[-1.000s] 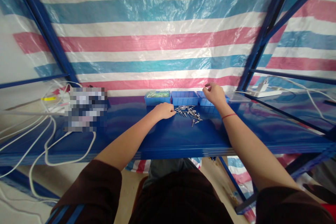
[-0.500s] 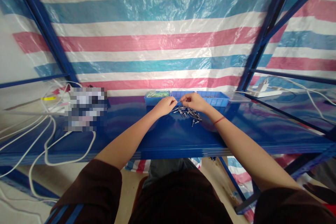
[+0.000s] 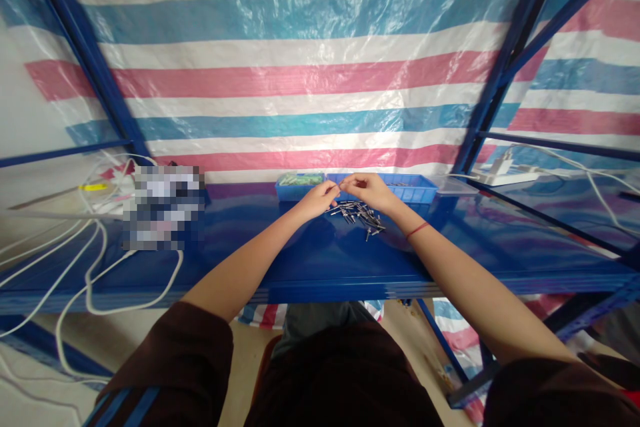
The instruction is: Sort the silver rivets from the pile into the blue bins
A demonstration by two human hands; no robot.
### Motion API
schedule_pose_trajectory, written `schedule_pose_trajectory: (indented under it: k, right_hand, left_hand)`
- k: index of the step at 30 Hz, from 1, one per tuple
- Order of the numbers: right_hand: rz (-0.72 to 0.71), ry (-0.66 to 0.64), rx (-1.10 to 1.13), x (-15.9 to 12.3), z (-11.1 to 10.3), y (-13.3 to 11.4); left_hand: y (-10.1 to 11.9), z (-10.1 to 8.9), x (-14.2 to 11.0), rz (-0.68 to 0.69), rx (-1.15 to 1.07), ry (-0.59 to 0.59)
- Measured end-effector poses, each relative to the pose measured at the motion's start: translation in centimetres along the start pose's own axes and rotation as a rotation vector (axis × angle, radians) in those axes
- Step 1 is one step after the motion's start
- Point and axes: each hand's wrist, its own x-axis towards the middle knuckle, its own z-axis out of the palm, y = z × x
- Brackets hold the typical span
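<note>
My left hand [image 3: 320, 198] and my right hand [image 3: 367, 189] meet fingertip to fingertip just above the blue shelf top [image 3: 320, 260]. Both are closed in a pinch; whatever sits between the fingers is too small to make out. Right below them lies a loose pile of thin metal pieces [image 3: 356, 211], dark and silvery, like small pins or rivets. A few pieces [image 3: 373, 233] lie at the pile's near edge. Behind my hands stands a blue bin with green contents [image 3: 300, 180], and to its right a longer blue bin [image 3: 415, 190] with some small pieces inside.
A clear plastic lid or tray [image 3: 455, 185] lies right of the bins. White cables [image 3: 95, 267] and a blurred-out object [image 3: 165, 207] take up the left end. A white power strip [image 3: 510, 175] rests at the right. Blue uprights [image 3: 487, 93] and striped sheeting [image 3: 300, 80] stand behind.
My right hand has shifted slightly left and up, so its fingertips now touch those of my left hand. The small gap between them has closed. The pile looks the same.
</note>
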Motion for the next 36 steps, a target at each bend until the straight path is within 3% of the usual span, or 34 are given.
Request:
schedule_pose_trajectory:
  k: [8,18,26,30,34,36]
  right_hand:
    - [-0.040,0.035,-0.108,0.0,-0.1,0.1]
    - [-0.087,0.122,-0.182,0.0,-0.3,0.2]
    - [-0.084,0.069,-0.376,0.0,-0.4,0.5]
    - [-0.006,0.146,-0.487,0.3,-1.4,0.5]
    - [0.083,0.422,-0.750,0.2,-4.6,1.5]
    - [0.183,0.548,-0.820,-0.2,-6.4,2.1]
  left_hand:
    - [0.3,-0.2,-0.5,0.075,0.026,-0.053]
    - [-0.7,-0.6,0.2,0.259,0.124,0.207]
    - [-0.3,-0.6,0.2,0.264,0.148,0.282]
    - [-1.0,-0.7,0.1,0.185,0.273,0.197]
    - [-1.7,-0.9,-0.2,0.222,0.579,-0.011]
    - [-1.8,-1.0,-0.4,0.213,0.669,-0.062]
